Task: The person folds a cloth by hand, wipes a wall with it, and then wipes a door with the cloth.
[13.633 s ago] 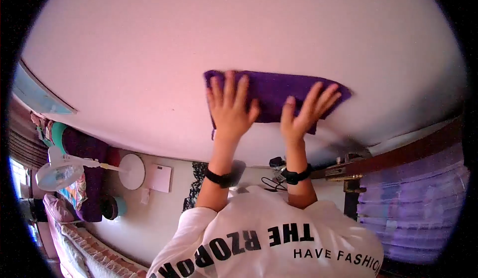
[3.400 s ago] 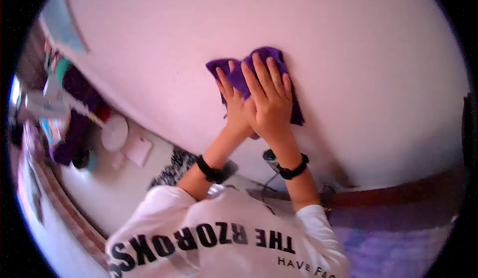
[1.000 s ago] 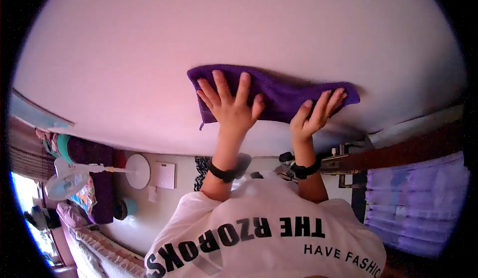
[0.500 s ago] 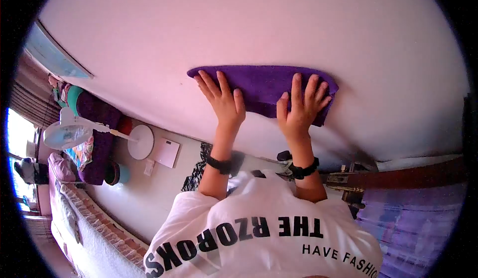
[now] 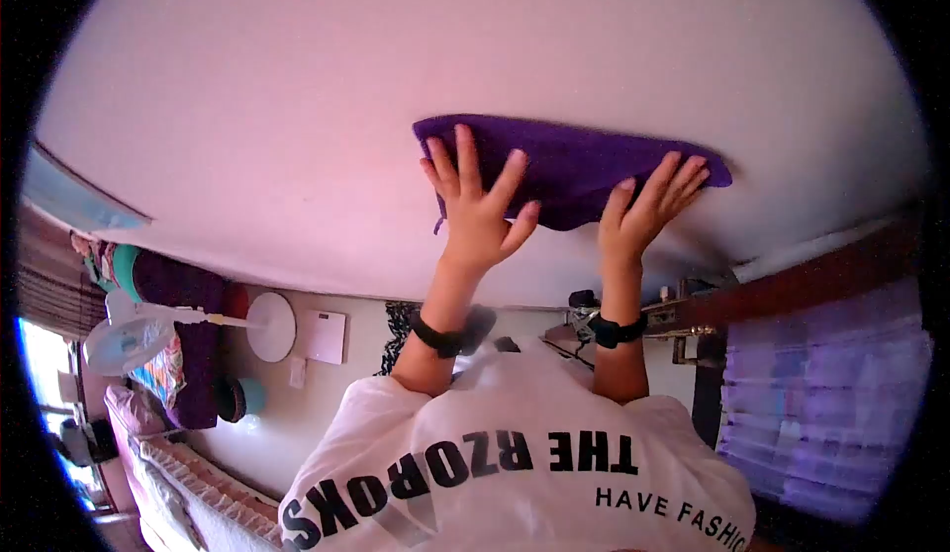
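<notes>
A purple cloth lies spread against the pale wall. My left hand presses on the cloth's left part, palm toward the wall, fingers spread wide and thumb out to the side. On the cloth's right part rests my right hand, its fingers stretched upward and the thumb apart. Neither hand is wrapped round the cloth. The lower middle of the cloth sags in a fold between the hands. Dark bands circle both wrists.
At the left stand a white fan, a round white stool and a flat pinkish-white scale-like square. A bed fills the lower left. On the right are a wooden beam and a purple curtain.
Both hands and the cloth have shifted right in the view, and the cloth now slopes down to the right. My left hand's fingers are spread wider. The camera view has tilted.
</notes>
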`<state>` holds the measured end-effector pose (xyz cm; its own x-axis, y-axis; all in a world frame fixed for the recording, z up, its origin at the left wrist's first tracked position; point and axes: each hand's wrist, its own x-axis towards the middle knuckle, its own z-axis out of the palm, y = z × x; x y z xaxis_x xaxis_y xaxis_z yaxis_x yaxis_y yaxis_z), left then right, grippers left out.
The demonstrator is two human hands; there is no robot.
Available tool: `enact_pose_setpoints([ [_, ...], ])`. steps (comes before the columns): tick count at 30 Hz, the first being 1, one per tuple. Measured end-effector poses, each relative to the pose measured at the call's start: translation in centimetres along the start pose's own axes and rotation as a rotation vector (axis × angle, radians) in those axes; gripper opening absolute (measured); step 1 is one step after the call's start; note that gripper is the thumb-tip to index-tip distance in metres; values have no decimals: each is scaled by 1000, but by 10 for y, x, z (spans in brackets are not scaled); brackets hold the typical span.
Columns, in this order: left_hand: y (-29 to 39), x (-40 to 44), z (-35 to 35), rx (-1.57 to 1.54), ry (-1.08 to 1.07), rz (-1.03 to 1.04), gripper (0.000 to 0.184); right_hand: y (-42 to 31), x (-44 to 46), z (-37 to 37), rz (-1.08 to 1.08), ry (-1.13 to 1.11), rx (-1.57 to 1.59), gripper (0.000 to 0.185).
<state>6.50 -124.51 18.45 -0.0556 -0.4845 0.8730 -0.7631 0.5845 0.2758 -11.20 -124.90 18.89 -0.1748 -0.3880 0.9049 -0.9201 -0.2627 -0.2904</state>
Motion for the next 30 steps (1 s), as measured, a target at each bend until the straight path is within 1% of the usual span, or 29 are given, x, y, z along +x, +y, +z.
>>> enact_pose_setpoints([
  [1,4,2,-1,-27,-69,56,50,5,0,-3,4,4,-13,53],
  [2,11,4,-1,-42,-132,32,45,9,-1,-5,31,12,-4,53],
  [3,13,3,2,-51,-134,39,45,12,-2,-7,57,21,8,52],
  [5,13,2,9,130,-158,37,44,13,-2,-8,57,29,-4,52],
  [6,12,2,10,169,-154,31,42,10,0,-7,70,37,22,52],
  [9,13,1,10,217,-208,18,44,-1,0,-5,85,62,84,53],
  [12,7,2,8,214,-218,35,43,-13,2,-2,80,90,121,54],
  [15,-2,3,-3,269,-179,-26,43,-21,4,6,45,96,136,56],
  [16,-4,5,-11,236,-130,-98,42,-25,4,9,-1,67,103,56],
  [17,-7,7,-18,250,-121,-107,42,-31,3,13,-45,41,69,58],
  [19,-18,11,-31,289,-20,-233,41,-50,1,23,-63,33,102,55],
  [21,-28,10,-38,334,24,-231,43,-69,-3,29,-145,-104,125,53],
  [23,-41,10,-42,259,149,-271,46,-87,-7,37,-163,-137,128,52],
  [24,-41,9,-43,256,120,-303,48,-90,-10,40,-178,-169,121,51],
  [25,-40,10,-44,262,134,-296,48,-91,-10,43,-186,-157,130,51],
  [27,-38,12,-40,128,199,-282,48,-88,-11,48,-187,-98,113,52],
  [28,-38,14,-40,153,159,-255,57,-88,-9,48,-180,-99,94,50],
  [30,-38,24,-41,181,167,-213,59,-88,2,43,-165,-112,99,50],
])
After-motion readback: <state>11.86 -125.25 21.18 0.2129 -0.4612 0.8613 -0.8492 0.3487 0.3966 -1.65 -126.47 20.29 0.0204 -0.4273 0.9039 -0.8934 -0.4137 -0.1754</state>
